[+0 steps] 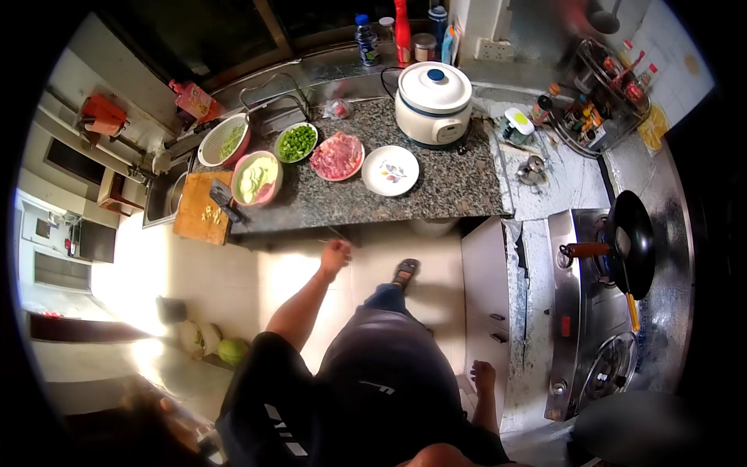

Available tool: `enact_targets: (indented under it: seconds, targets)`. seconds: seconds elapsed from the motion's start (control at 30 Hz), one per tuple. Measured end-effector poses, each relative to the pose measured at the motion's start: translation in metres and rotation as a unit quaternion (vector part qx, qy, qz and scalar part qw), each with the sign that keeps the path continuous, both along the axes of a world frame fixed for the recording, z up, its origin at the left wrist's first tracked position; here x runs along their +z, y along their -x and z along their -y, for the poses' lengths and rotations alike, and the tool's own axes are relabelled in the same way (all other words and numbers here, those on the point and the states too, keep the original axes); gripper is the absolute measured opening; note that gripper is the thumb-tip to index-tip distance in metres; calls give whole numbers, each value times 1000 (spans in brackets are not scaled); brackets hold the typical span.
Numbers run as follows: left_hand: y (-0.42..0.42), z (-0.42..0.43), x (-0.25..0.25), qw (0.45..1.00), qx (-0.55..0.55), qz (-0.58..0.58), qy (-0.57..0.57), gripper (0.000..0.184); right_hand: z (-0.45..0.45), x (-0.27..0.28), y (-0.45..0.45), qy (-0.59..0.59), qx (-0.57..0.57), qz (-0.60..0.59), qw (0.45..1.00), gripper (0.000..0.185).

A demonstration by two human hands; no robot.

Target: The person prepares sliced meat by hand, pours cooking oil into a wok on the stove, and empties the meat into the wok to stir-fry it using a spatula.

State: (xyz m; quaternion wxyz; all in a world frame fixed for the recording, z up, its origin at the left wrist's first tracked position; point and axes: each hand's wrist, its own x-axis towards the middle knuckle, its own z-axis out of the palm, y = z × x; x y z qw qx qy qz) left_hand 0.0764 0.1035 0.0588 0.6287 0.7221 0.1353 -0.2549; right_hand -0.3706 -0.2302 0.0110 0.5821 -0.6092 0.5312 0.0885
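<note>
The left hand (336,257) hangs in front of the counter (436,204), fingers bent; a thin streak shows just ahead of its fingertips, and I cannot tell whether they grip it. The right hand (482,376) hangs loose beside the cabinet (486,296), with nothing visible in its fingers.

Ahead and to the left of the left hand, the cleaver (222,194) lies across the right side of the chopping board (187,204), its handle towards the counter's front edge. A sweep of that arm to the left could catch the handle and tip the blade down near the feet. The garlic pieces (210,214) on the board could scatter with it.

Straight ahead of the left hand is the plate of raw meat (337,154); ahead and to its right, the patterned plate (389,170). A reach past either could nudge a rim, and touching the meat could carry juices to the chopped greens (297,143) beside it.

Ahead and to the right of the right hand, the wok (634,245) points its handle inward, so a careless turn could knock it askew
</note>
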Motion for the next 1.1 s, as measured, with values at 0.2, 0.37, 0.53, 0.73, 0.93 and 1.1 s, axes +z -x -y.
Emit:
enact_targets:
  seconds: [0.2,0.37,0.53,0.73,0.93,1.1]
  targets:
    - [-116,-22,9,974,135,-4,182,9,-28,27,-49,31,-19,5,999,23]
    - [-201,-16,-9,939,256,-79,214,47,-69,16,-99,29,61,-53,996,25]
    - [-238,-10,-7,961,177,-103,186,32,-112,29,-176,-6,19,-62,998,24]
    - [-241,4,5,948,234,-113,182,29,-131,50,-225,2,52,-26,998,22]
    - [-245,-9,-15,962,190,-60,188,30,-123,43,-226,20,91,-39,995,25]
    - [-229,-10,0,951,219,-49,214,31,-111,40,-227,8,117,-62,991,31]
